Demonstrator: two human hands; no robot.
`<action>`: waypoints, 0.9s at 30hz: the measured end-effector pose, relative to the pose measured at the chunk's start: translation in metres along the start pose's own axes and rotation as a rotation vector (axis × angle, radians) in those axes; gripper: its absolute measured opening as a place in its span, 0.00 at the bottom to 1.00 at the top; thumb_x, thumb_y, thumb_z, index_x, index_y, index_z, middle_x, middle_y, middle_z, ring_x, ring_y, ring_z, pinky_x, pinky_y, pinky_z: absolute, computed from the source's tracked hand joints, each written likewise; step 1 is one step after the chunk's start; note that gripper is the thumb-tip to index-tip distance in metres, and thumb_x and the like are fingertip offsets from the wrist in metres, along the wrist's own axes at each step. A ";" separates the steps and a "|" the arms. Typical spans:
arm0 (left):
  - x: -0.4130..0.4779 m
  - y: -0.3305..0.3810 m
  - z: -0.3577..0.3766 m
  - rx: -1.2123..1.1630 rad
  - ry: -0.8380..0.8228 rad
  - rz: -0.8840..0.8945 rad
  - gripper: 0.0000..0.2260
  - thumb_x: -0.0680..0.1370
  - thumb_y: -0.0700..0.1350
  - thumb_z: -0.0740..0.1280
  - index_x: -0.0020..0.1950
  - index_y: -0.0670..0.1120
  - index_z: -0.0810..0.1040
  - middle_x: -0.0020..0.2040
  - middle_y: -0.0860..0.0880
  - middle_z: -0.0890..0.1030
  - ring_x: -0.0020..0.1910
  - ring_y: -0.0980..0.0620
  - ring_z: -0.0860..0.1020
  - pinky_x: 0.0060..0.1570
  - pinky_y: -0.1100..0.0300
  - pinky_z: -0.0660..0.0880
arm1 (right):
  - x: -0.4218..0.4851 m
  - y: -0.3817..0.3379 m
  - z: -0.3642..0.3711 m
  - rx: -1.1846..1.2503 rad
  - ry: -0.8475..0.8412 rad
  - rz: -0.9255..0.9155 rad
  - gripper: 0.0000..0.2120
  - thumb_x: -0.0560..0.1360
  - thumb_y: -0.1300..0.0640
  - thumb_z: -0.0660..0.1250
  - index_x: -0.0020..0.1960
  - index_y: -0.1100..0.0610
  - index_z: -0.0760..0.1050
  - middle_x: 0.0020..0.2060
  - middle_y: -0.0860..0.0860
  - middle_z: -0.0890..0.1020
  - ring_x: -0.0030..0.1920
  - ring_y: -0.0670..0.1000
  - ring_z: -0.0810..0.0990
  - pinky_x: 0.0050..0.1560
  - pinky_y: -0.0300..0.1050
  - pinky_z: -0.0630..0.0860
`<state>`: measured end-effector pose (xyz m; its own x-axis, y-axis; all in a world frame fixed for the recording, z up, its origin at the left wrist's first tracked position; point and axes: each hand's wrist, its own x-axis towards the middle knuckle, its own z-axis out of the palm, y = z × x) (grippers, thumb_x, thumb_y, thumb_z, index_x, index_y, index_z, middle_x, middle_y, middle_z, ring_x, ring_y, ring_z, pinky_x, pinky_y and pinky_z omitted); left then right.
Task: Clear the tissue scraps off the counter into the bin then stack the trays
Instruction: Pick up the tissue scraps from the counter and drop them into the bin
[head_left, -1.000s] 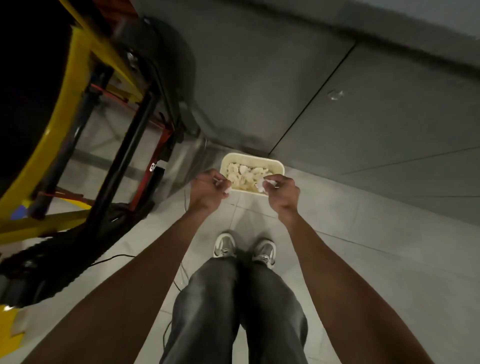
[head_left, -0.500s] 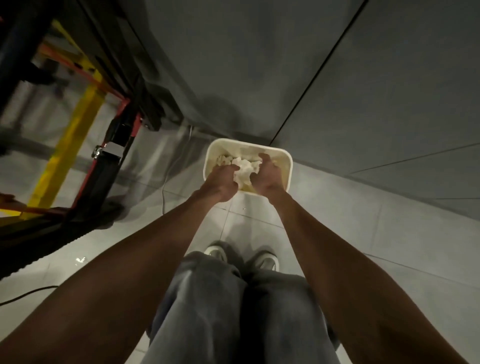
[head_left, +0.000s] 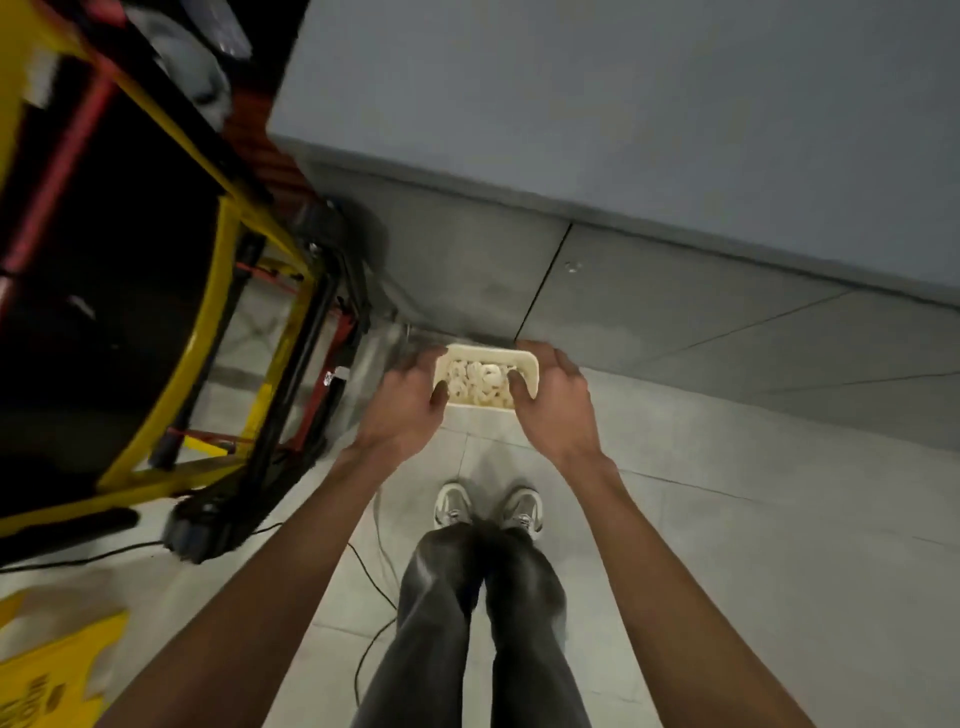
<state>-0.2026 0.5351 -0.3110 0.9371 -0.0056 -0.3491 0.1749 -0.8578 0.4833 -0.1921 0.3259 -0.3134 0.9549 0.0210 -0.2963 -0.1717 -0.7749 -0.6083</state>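
Note:
A cream rectangular bin (head_left: 524, 364) stands on the tiled floor against the grey wall base. White tissue scraps (head_left: 478, 382) lie heaped inside it. My left hand (head_left: 408, 405) hovers at the bin's left side, fingers relaxed and spread, holding nothing. My right hand (head_left: 553, 400) hovers at the bin's right side in the same loose pose, also holding nothing. Both thumbs overlap the bin's opening in the view. No counter or trays are in view.
A yellow and black metal frame on wheels (head_left: 223, 291) stands close on the left. Black cables (head_left: 374, 597) trail across the floor by my shoes (head_left: 488, 506). A yellow floor sign (head_left: 57, 670) lies at the bottom left. Grey wall panels (head_left: 675, 291) rise ahead.
Both hands were down in the bin on the tissue half a second ago. They have lifted out and spread apart, holding nothing, and my view has risen.

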 end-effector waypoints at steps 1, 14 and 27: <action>-0.012 0.016 -0.023 -0.017 0.020 0.031 0.21 0.81 0.45 0.67 0.74 0.52 0.70 0.65 0.44 0.81 0.61 0.41 0.80 0.58 0.43 0.80 | -0.012 -0.015 -0.022 0.007 0.018 -0.014 0.17 0.81 0.52 0.68 0.69 0.47 0.73 0.62 0.52 0.80 0.59 0.57 0.81 0.59 0.51 0.81; -0.057 0.173 -0.172 -0.202 0.134 0.247 0.17 0.83 0.48 0.66 0.72 0.54 0.73 0.66 0.53 0.80 0.61 0.53 0.80 0.61 0.50 0.80 | -0.094 -0.088 -0.239 0.129 0.318 -0.017 0.17 0.83 0.49 0.66 0.71 0.48 0.74 0.65 0.48 0.80 0.64 0.52 0.79 0.65 0.44 0.75; 0.128 0.360 -0.166 -0.184 0.223 0.414 0.13 0.77 0.37 0.70 0.60 0.47 0.82 0.55 0.49 0.86 0.52 0.51 0.85 0.55 0.69 0.73 | 0.050 0.018 -0.404 0.112 0.450 -0.008 0.14 0.81 0.54 0.69 0.67 0.50 0.77 0.63 0.50 0.82 0.64 0.56 0.81 0.68 0.49 0.75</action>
<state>0.0300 0.3106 -0.0484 0.9773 -0.1993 0.0722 -0.1937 -0.7017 0.6857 -0.0495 0.0580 -0.0420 0.9621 -0.2694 0.0426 -0.1658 -0.7019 -0.6927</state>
